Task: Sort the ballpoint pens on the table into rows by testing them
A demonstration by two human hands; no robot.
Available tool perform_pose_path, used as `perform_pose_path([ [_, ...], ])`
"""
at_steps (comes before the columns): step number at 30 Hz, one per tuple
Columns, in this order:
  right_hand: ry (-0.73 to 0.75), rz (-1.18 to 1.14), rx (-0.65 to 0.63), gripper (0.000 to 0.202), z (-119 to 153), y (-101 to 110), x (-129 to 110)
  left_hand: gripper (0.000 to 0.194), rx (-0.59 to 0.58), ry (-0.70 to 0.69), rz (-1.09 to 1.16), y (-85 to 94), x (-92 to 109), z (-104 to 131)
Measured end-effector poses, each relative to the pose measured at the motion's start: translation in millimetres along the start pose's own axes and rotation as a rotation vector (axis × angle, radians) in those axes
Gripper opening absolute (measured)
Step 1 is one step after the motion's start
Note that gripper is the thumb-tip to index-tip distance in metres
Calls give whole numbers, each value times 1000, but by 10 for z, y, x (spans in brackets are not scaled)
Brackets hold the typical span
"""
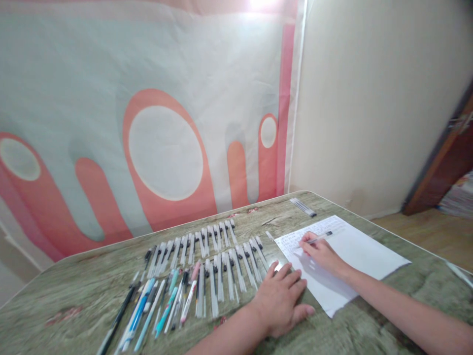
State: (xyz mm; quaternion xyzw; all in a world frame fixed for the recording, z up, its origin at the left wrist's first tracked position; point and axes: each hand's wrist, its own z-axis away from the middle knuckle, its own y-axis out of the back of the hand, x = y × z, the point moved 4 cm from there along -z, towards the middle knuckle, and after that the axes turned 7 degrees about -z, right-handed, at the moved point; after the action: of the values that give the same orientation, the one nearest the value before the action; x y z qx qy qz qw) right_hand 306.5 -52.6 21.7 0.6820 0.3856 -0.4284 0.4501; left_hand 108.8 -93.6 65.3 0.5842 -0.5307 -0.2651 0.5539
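My right hand (pixel 325 254) is closed around a pen (pixel 320 237) with a clear barrel and a dark end. It rests on a white sheet of paper (pixel 369 261) with rows of handwriting across its upper left part. The pen's tip is hidden behind my fingers. My left hand (pixel 280 299) lies palm down with fingers spread, beside the paper's left edge and right of the front row of clear pens (pixel 232 270). No object shows in it. A small white pen cap (pixel 270 236) lies by the paper's upper left corner.
Several clear pens with black parts form a back row (pixel 192 248) on the wood-patterned table (pixel 62 296). Coloured pens (pixel 168 310) lie in front at the left. A few thin refills (pixel 303 207) lie near the far corner. A printed backdrop (pixel 236 64) hangs behind.
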Motion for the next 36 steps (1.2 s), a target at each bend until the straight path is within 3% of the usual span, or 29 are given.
perform_pose_path([
  [6, 48, 93, 49, 17, 0, 23, -18, 50, -21, -7, -4, 6, 2, -2],
  [17, 125, 228, 21, 14, -1, -9, -70, 50, -22, -3, -20, -5, -4, 1],
  [36, 139, 238, 13, 15, -6, 2, -47, 48, 5, -7, 16, 0, -5, 3],
])
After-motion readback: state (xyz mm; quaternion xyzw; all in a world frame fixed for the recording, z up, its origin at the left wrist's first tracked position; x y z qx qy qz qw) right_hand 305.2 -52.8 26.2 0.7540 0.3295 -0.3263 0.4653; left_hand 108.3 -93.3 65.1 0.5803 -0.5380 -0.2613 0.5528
